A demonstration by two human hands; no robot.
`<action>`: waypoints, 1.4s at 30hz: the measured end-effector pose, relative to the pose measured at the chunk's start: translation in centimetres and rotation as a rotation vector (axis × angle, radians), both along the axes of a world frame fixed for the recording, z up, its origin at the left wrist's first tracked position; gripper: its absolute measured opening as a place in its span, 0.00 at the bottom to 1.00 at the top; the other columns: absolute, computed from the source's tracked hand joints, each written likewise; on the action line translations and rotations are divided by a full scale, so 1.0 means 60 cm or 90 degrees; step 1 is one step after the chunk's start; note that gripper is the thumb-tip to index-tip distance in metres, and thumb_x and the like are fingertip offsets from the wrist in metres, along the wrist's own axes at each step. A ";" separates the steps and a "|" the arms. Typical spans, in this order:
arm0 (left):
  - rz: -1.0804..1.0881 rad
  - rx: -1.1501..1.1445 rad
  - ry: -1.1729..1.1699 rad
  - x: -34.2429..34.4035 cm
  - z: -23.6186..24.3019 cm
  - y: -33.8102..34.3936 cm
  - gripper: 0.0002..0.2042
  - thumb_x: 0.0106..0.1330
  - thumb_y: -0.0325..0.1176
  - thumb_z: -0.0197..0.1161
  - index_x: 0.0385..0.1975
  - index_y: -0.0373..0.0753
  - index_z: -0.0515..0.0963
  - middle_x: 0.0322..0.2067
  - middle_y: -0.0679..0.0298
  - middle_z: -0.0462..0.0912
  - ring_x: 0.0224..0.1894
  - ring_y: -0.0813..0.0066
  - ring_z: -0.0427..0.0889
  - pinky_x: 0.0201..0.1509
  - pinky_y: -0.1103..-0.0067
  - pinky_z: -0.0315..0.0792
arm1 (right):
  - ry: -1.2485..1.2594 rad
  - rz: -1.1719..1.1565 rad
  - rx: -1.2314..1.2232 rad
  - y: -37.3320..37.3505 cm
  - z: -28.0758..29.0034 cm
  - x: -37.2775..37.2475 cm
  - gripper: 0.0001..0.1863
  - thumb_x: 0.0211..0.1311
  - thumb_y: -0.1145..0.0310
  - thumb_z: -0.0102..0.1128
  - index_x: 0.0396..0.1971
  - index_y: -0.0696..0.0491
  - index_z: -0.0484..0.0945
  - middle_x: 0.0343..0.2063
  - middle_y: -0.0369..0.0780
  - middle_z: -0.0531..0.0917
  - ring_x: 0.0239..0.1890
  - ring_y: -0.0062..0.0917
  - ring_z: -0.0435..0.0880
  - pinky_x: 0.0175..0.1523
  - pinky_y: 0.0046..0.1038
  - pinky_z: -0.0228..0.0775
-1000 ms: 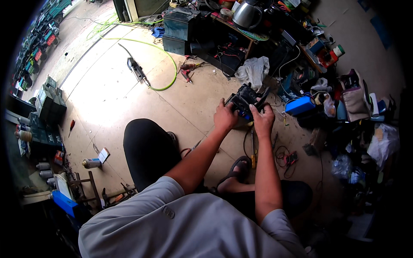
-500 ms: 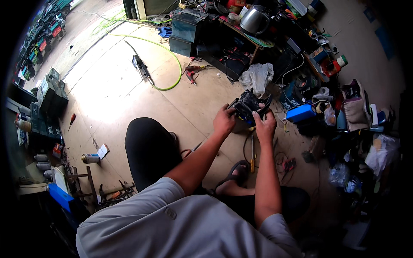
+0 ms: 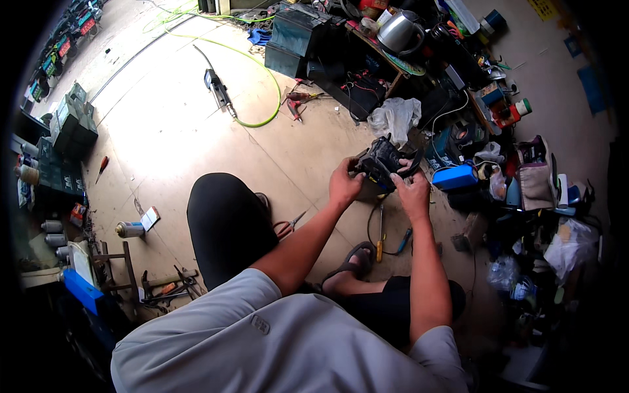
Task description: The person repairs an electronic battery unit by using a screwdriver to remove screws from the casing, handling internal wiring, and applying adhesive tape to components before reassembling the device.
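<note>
A bulky black plastic part, its exact kind unclear, is held out in front of me above the floor. My left hand is closed on its left side, thumb on the near edge. On the other side my right hand grips it, thumb on the near edge and fingers partly hidden behind a curved black piece. Below the hands lie a yellow-handled screwdriver and a blue pen-shaped tool on a dark wire. Scissors with orange-brown handles rest beside my left knee.
An inflator gun on a green hose lies ahead, near red-handled pliers. Dark batteries and a cluttered shelf with a kettle stand at the far right. To the left are a spray can and several tools.
My right hand and forearm have shifted right, with the curved piece moving slightly outward. The view has turned a little. The blue pen-shaped tool shows now; the red leads are covered by my forearm.
</note>
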State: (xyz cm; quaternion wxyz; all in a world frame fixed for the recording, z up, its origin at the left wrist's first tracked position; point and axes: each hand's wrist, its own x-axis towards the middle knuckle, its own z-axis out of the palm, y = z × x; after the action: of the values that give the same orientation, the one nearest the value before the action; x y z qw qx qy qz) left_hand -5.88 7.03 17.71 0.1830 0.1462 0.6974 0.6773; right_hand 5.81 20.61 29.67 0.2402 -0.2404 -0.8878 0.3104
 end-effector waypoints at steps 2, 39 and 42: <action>-0.025 -0.024 0.053 -0.002 0.002 -0.001 0.25 0.58 0.28 0.75 0.56 0.34 0.79 0.53 0.52 0.87 0.58 0.59 0.85 0.64 0.68 0.77 | -0.037 0.005 -0.011 0.013 0.006 0.002 0.17 0.60 0.72 0.74 0.50 0.56 0.84 0.42 0.37 0.88 0.40 0.24 0.84 0.49 0.29 0.76; -0.092 0.006 -0.021 0.001 -0.014 0.009 0.34 0.57 0.32 0.75 0.66 0.34 0.74 0.60 0.47 0.82 0.64 0.55 0.80 0.71 0.68 0.71 | -0.130 0.124 -0.015 0.032 0.045 -0.002 0.12 0.54 0.76 0.77 0.38 0.59 0.86 0.52 0.42 0.87 0.52 0.33 0.86 0.57 0.33 0.77; -0.091 0.004 -0.015 0.001 -0.011 0.008 0.34 0.57 0.32 0.74 0.67 0.34 0.73 0.62 0.47 0.81 0.66 0.54 0.79 0.72 0.68 0.70 | -0.121 0.132 -0.006 0.030 0.045 -0.001 0.12 0.54 0.77 0.78 0.38 0.59 0.87 0.51 0.42 0.88 0.52 0.33 0.87 0.57 0.33 0.77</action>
State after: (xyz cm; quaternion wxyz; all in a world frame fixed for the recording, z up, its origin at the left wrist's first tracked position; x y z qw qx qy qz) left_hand -5.85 7.49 17.06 0.2390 0.1882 0.6806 0.6665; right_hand 5.74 22.43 32.38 0.1206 -0.1771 -0.9251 0.3135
